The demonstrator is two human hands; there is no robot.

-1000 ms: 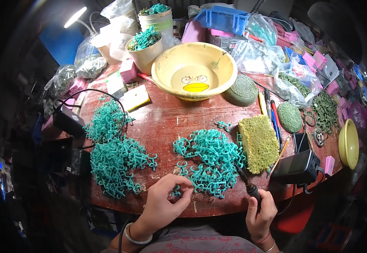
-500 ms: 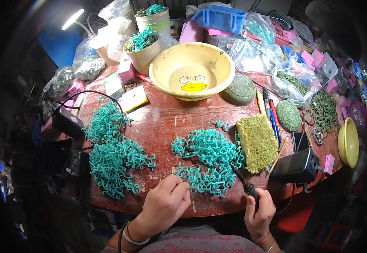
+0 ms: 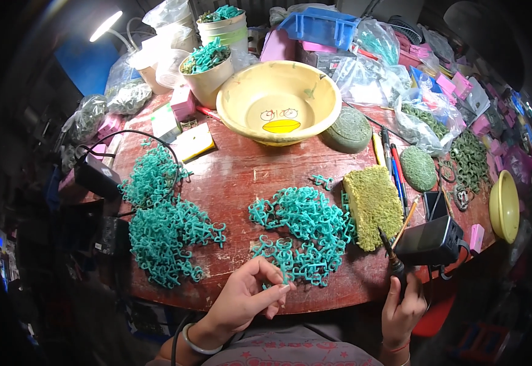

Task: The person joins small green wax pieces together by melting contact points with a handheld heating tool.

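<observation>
My left hand (image 3: 250, 293) is closed in a pinch at the table's near edge, with a small curved teal piece (image 3: 285, 279) between thumb and fingertips. In my right hand (image 3: 403, 308) is a soldering iron (image 3: 394, 263), its dark handle in the fist. The iron's tip is at the lower part of a rough yellow-green sponge block (image 3: 372, 204); whether it touches cannot be made out. Just beyond my left hand lies a heap of small bent teal pieces (image 3: 305, 213). A second heap of similar teal pieces (image 3: 165, 244) is spread to the left.
A cream basin (image 3: 235, 116) with a drawn face stands at the back centre. Right of the sponge are pens (image 3: 394, 165) and a black box-shaped device (image 3: 430, 241). A dark cable (image 3: 174, 155) loops past the left heap. Tubs of teal pieces (image 3: 208, 79) stand behind.
My right hand has moved right with the soldering iron, from the teal heap to the sponge. My left hand has turned and shifted slightly right, showing the teal piece in its pinch.
</observation>
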